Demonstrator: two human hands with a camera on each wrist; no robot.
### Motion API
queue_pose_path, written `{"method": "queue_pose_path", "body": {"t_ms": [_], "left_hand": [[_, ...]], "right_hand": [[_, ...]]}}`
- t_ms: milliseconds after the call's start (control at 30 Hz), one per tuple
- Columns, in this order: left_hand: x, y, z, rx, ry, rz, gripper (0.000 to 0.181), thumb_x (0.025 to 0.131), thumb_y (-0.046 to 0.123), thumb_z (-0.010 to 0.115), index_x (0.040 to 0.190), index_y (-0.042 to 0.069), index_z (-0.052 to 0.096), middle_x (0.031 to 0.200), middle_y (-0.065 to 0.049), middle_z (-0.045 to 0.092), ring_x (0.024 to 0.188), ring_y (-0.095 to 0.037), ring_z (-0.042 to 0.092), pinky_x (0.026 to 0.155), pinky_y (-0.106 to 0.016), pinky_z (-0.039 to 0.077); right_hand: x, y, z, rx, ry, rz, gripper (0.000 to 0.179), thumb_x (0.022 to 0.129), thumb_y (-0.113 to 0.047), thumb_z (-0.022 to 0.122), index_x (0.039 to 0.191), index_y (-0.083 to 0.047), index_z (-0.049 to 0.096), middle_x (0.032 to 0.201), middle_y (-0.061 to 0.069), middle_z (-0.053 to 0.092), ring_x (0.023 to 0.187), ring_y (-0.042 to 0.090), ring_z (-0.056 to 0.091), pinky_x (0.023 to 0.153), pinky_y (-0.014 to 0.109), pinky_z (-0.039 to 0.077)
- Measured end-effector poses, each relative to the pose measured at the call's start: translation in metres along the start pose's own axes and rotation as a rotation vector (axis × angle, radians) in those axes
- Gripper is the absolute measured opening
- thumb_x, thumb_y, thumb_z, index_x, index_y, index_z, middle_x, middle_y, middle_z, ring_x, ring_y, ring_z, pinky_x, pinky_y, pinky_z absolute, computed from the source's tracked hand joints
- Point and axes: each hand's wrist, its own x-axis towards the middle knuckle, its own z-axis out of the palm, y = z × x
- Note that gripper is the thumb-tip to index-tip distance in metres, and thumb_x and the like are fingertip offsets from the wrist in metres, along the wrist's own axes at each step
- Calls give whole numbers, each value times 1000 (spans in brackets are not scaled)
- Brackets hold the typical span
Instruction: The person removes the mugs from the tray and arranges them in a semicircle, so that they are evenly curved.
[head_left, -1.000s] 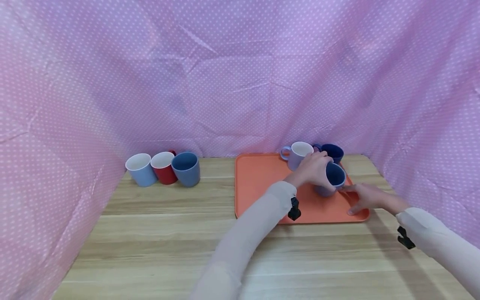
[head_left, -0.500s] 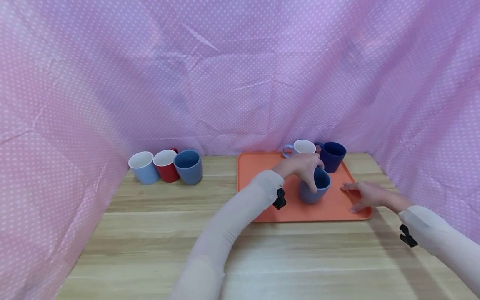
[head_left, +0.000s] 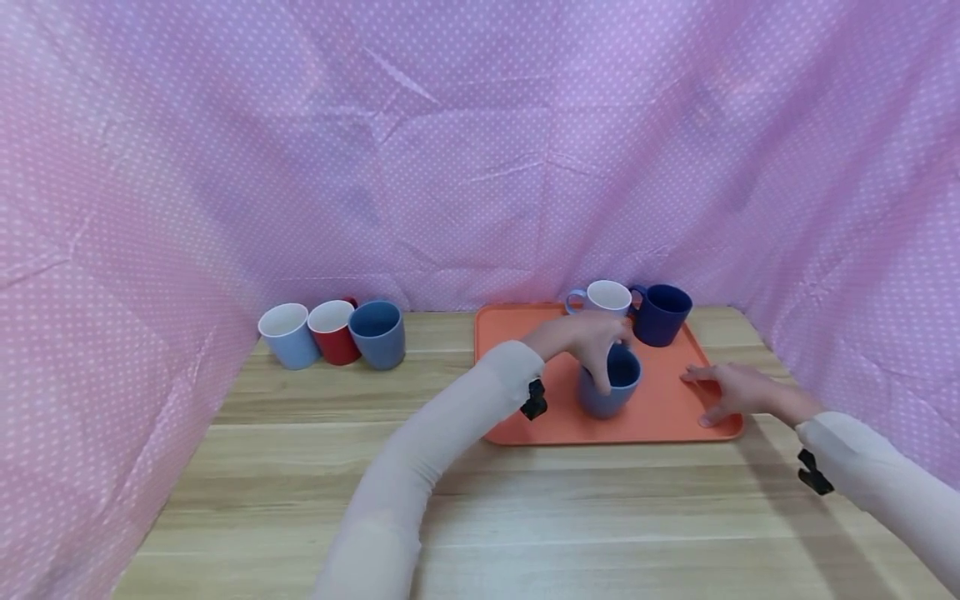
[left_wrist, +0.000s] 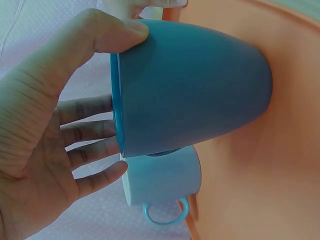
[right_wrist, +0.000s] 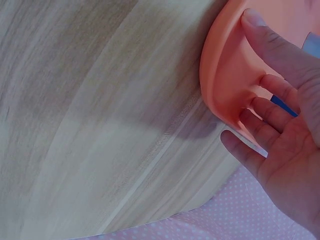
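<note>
the mug arranging looks partway along: a lavender mug (head_left: 609, 296) and a navy mug (head_left: 662, 321) stand at the far side of the orange tray (head_left: 667, 418), while the grey-blue mug (head_left: 602, 400), nearer its front edge, seems unsettled. the left grip (head_left: 587, 340) grasps that mug by its rim; the right grip (head_left: 738, 390) holds nothing, fingers spread at the tray's right edge. left off the tray are a light blue mug (head_left: 294, 346), a red mug (head_left: 337, 343) and a second grey-blue mug (head_left: 380, 343). the counter (head_left: 315, 467) is pale wood-grained; pink dotted cloth (head_left: 480, 183) hangs around it.
</note>
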Motion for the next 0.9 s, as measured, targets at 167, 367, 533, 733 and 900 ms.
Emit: {"method": "queue_pose_path", "body": {"t_ms": [167, 367, 533, 733, 900], "left_hand": [[-22, -7, 3, -44, 27, -2, 74, 72, 43, 87, 133, 11, 62, 121, 1, 60, 102, -10, 55, 85, -20, 51], [-51, -17, 3, -18, 64, -5, 78, 72, 42, 87, 138, 10, 60, 132, -4, 57, 111, -14, 54, 95, -24, 51], [-73, -20, -1, 80, 101, 0, 78, 71, 47, 87, 137, 13, 62, 132, -4, 58, 115, -17, 53, 99, -27, 49], [-100, -23, -13, 129, 111, -20, 81, 68, 49, 88, 137, 16, 61, 134, -3, 57, 117, -16, 55, 99, -30, 50], [-127, -27, -24, 140, 99, -50, 83, 66, 45, 89, 138, 15, 60, 132, -5, 57, 115, -17, 57, 99, -32, 51]], "right_hand": [[-1, -1, 1, 11, -3, -4, 85, 69, -38, 93, 136, 3, 61, 143, 36, 51, 129, 59, 47, 101, 67, 45], [-1, -1, 3, 21, 0, -9, 84, 68, -37, 93, 135, 4, 62, 142, 36, 52, 128, 59, 48, 101, 68, 44], [-1, 1, 1, 19, -5, 0, 85, 68, -36, 93, 135, 4, 61, 142, 36, 52, 129, 60, 47, 101, 67, 45], [-1, 1, -1, 12, -2, 2, 85, 68, -36, 93, 136, 4, 61, 142, 36, 52, 129, 60, 46, 101, 68, 44], [-1, 0, 2, 10, 1, 10, 85, 68, -35, 93, 136, 4, 61, 143, 35, 52, 129, 60, 46, 100, 68, 44]]}}
